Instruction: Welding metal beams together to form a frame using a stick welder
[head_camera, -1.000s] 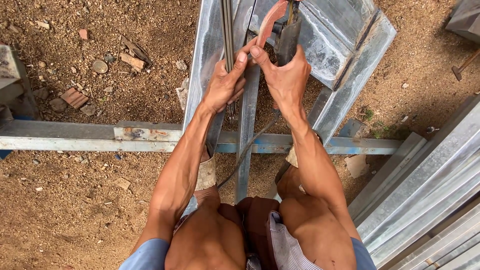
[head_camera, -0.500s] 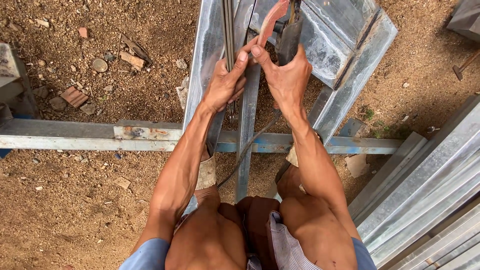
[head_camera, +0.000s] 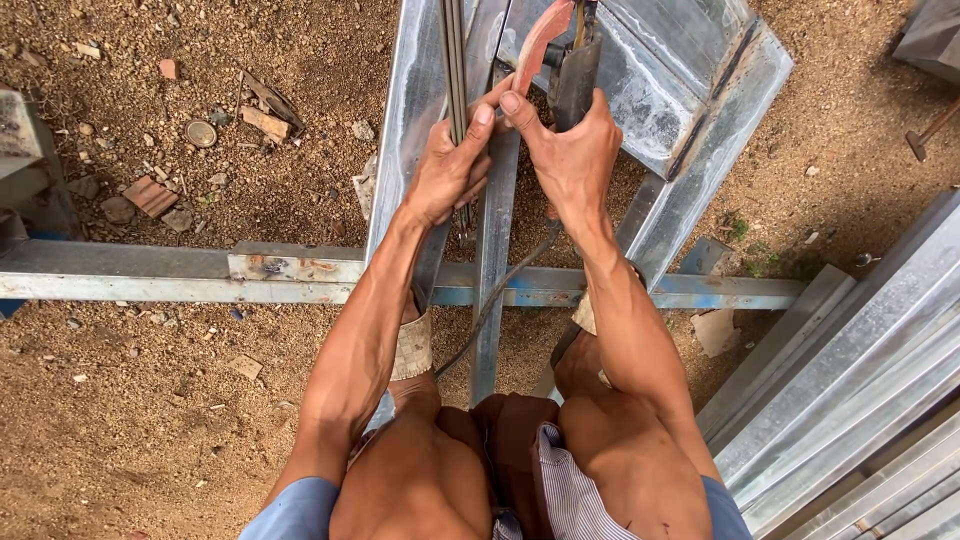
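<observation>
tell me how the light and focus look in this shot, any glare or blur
Head view: even daylight with soft shadows; mild glare on the metal channels; left hand, right hand and red-handled tool are sharp; straight beams bow slightly toward the frame edges.

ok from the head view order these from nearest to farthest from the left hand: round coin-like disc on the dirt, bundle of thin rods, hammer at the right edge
1. Bundle of thin rods: in the left hand itself.
2. Round coin-like disc: on the dirt, off to the left.
3. Hammer: far right edge, beyond the right hand.
</observation>
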